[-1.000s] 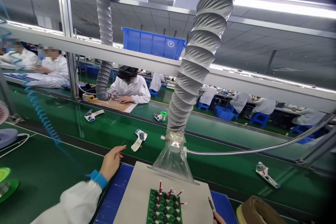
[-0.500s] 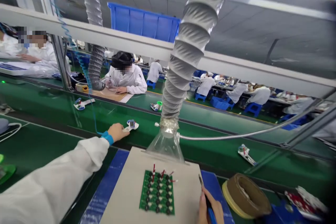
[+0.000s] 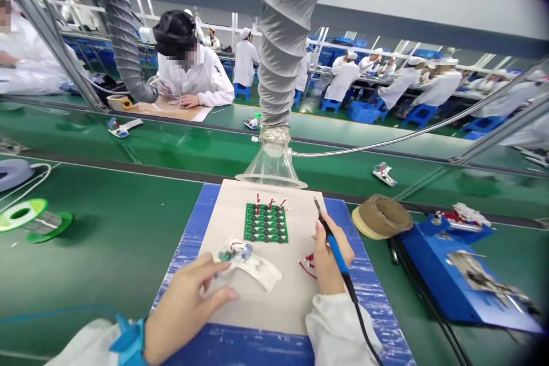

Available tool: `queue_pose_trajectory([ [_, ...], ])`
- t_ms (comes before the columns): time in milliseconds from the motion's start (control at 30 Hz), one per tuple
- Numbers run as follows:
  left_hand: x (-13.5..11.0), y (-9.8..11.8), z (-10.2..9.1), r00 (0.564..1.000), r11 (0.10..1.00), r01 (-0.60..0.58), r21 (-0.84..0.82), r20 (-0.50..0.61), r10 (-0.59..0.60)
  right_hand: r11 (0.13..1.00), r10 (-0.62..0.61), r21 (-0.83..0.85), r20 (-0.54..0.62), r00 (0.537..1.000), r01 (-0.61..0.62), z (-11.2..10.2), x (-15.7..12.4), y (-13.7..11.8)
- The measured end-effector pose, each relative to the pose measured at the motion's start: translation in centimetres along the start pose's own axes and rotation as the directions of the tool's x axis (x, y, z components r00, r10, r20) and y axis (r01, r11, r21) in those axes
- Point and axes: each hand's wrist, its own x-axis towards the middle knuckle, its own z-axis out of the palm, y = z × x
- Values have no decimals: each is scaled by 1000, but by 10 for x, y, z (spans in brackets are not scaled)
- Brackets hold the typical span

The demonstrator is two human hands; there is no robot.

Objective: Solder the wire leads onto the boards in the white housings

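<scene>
My left hand [image 3: 189, 300], with a blue wrist strap [image 3: 128, 340], has its thumb and fingers apart. Beside its index fingertip is a white handle-shaped device shell [image 3: 259, 271] carrying small electronics; it is blurred, and whether it rests fully on the board I cannot tell. My right hand [image 3: 332, 249] grips a blue soldering iron [image 3: 337, 246] like a pen, tip pointing up and away. Between and beyond the hands, a green circuit board panel [image 3: 266, 224] with black round parts and short red wires lies on the beige board [image 3: 234, 197]. Loose red wires [image 3: 307, 265] lie by my right hand.
A clear fume hood [image 3: 272, 166] hangs at the board's far edge. Right stand a tape roll [image 3: 381, 217] and a blue soldering stand [image 3: 446, 269]; left, a green solder spool [image 3: 38, 220]. More device shells [image 3: 385, 174] lie on the green belt. A co-worker [image 3: 193, 74] sits opposite.
My left hand has brought the device shell from the belt back over the beige board, and its fingers have spread. The soldering iron stays in my right hand. My view has tilted down.
</scene>
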Motion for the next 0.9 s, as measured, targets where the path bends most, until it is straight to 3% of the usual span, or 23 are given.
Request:
queue_pose_trajectory([
  [67,14,9,-15,998,998,-60,-15,-32,59,1000,26,15,14,1000,-26,-4,-7,-4],
  [167,33,10,-24,986,989,-137,-62,82,142,996,63,53,76,995,-68,-12,-27,-11],
  [267,43,8,-10,927,946,-288,-151,204,315,997,57,50,179,982,-67,-17,-56,-14],
  [367,51,9,10,871,896,-404,-187,221,439,1000,23,-17,294,956,-18,-21,-86,-11],
  [433,56,8,19,879,895,-411,-175,186,440,995,-40,-67,366,930,69,-23,-101,-9],
  [567,63,5,24,941,930,-330,-161,19,337,953,-199,-119,444,874,278,-21,-117,-6],
  [633,65,5,24,934,919,-350,-182,4,357,933,-251,-123,445,859,337,-18,-120,-6],
  [733,67,5,25,917,901,-392,-185,5,400,924,-278,-122,434,857,362,-15,-121,-7],
  [800,68,7,29,939,937,-332,-106,-129,318,928,-273,-121,425,863,354,-14,-121,-9],
  [900,69,11,34,928,970,-223,98,-283,242,929,-275,-116,421,864,352,-13,-119,-12],
])
